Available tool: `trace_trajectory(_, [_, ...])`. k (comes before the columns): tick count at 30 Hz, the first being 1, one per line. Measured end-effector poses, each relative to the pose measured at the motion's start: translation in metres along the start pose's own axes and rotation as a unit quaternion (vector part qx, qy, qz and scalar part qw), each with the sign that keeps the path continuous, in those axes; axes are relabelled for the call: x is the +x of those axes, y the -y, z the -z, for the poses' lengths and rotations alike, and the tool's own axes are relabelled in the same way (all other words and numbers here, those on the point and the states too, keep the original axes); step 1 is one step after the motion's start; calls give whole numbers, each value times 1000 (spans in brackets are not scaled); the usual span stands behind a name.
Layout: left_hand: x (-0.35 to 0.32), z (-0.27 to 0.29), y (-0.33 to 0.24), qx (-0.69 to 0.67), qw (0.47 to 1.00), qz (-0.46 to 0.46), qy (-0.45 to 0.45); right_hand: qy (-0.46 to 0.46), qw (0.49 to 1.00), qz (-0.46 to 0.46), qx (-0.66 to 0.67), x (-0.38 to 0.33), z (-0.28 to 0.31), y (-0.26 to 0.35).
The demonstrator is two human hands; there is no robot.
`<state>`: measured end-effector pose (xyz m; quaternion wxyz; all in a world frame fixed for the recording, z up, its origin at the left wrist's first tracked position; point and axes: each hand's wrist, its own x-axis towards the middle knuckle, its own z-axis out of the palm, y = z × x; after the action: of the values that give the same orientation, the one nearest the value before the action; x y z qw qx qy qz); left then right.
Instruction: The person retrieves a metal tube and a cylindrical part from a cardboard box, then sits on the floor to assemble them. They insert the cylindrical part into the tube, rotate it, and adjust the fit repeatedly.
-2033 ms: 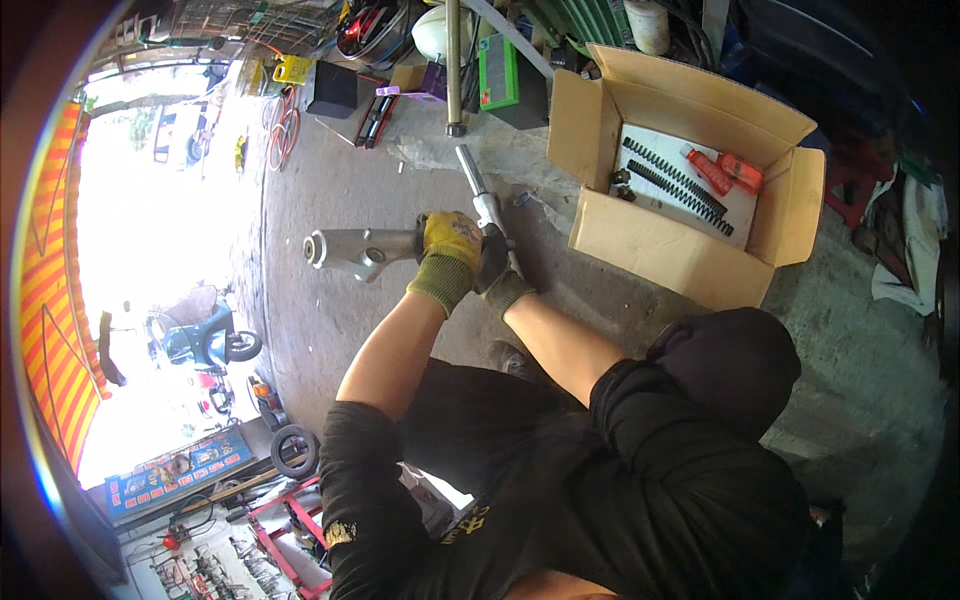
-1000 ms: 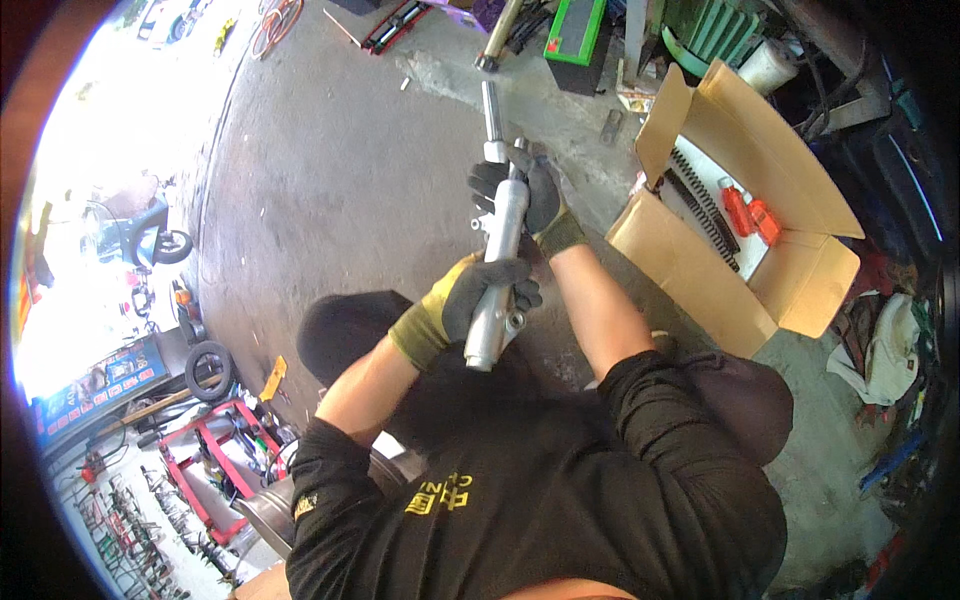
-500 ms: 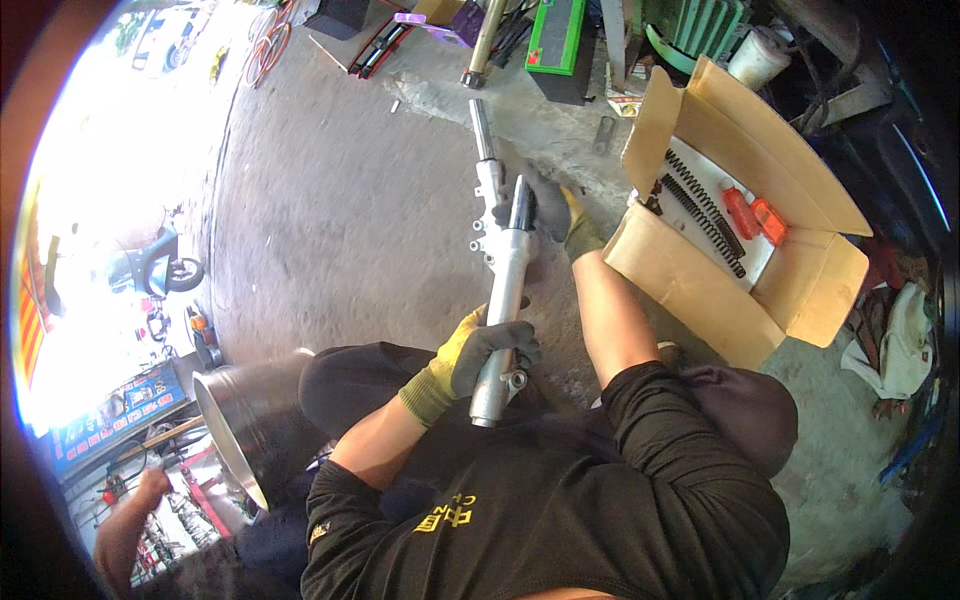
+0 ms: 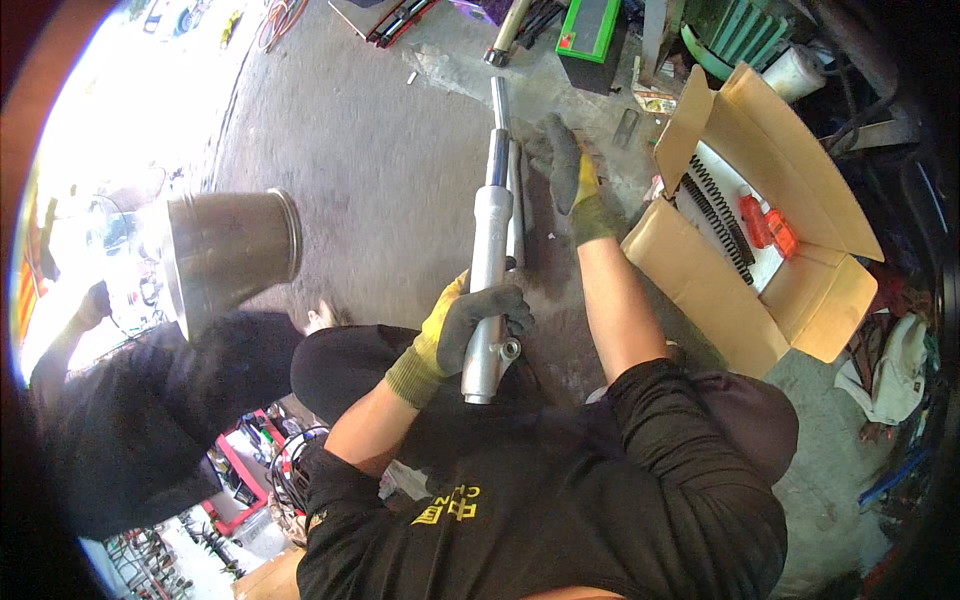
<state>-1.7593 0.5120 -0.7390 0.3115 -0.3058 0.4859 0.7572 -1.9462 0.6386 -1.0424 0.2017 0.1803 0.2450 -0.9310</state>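
Observation:
I am crouched over a concrete floor, holding a silver fork leg (image 4: 487, 262) with a chrome inner tube (image 4: 498, 115) pointing away from me. My left hand (image 4: 468, 322), in a yellow and dark glove, is closed around the leg's lower end. My right hand (image 4: 566, 162), gloved the same way, hovers just right of the tube's upper part. Its fingers are stretched out and hold nothing. A thinner grey rod (image 4: 516, 205) lies alongside the leg.
An open cardboard box (image 4: 700, 290) on the right holds black coil springs (image 4: 715, 212) and orange-red parts (image 4: 765, 222). A green case (image 4: 590, 25) and tools lie at the far edge. On the left a person in black (image 4: 150, 420) carries a metal bucket (image 4: 235, 245).
My right hand has come off the fork leg and moved up to its right. The person with the metal bucket has come nearer on the left.

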Motion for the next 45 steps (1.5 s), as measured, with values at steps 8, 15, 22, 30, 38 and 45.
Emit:
trace_trajectory(8, [-11, 23, 33, 89, 995, 32, -42, -3, 965, -84, -249, -93, -131, 19])
trace_trajectory(15, [-24, 20, 32, 18, 997, 73, -20, -21, 947, -90, -309, -89, -123, 21])
trace_trajectory(22, [-4, 24, 16, 126, 988, 78, -48, 58, 978, -63, -192, -66, -77, -44])
trace_trajectory(30, [-17, 26, 26, 88, 993, 80, 16, -70, 965, -42, -250, -73, -85, 7])
trace_trajectory(38, [-7, 16, 22, 80, 995, 66, -12, -15, 970, -82, -227, -73, -87, -26])
trace_trajectory(45, [-10, 19, 32, 77, 994, 80, 18, -96, 971, -36, -216, -65, -66, -1])
